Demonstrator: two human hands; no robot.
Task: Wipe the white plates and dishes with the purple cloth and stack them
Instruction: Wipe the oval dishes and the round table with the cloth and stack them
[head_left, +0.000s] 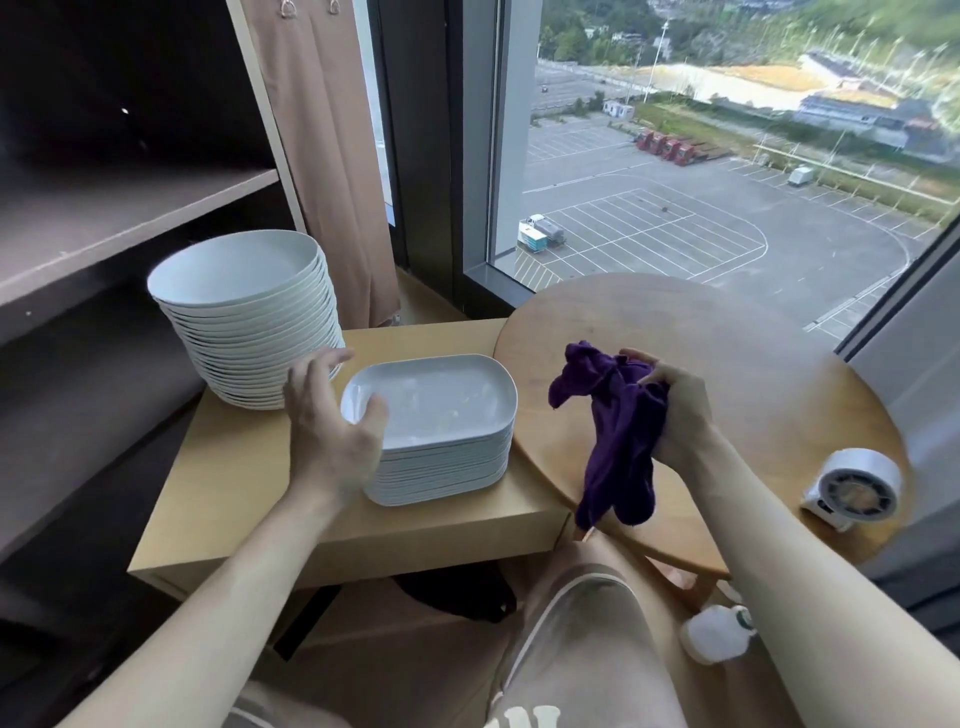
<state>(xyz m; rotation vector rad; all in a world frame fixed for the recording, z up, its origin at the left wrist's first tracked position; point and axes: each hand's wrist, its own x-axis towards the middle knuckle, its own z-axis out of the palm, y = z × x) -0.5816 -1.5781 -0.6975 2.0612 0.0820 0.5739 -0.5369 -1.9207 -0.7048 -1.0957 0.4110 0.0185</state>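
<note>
Wooden table (234, 467): white oblong dish stack (441, 405) runs left-right; left hand (327, 415) spread at its left end, right hand (675, 410) grips purple cloth (618, 431).

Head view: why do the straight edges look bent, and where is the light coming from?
In the head view, the wide-angle lens tilts and bows the window frame; daylight through the glass brightens the plate stack while the shelf lies in shadow; the hillside at top right is smeared.

Glossy white ceramic-looking dishes (431, 400) sit on a smooth matt wooden table (234, 478); the purple cloth (618, 431) looks soft.
</note>
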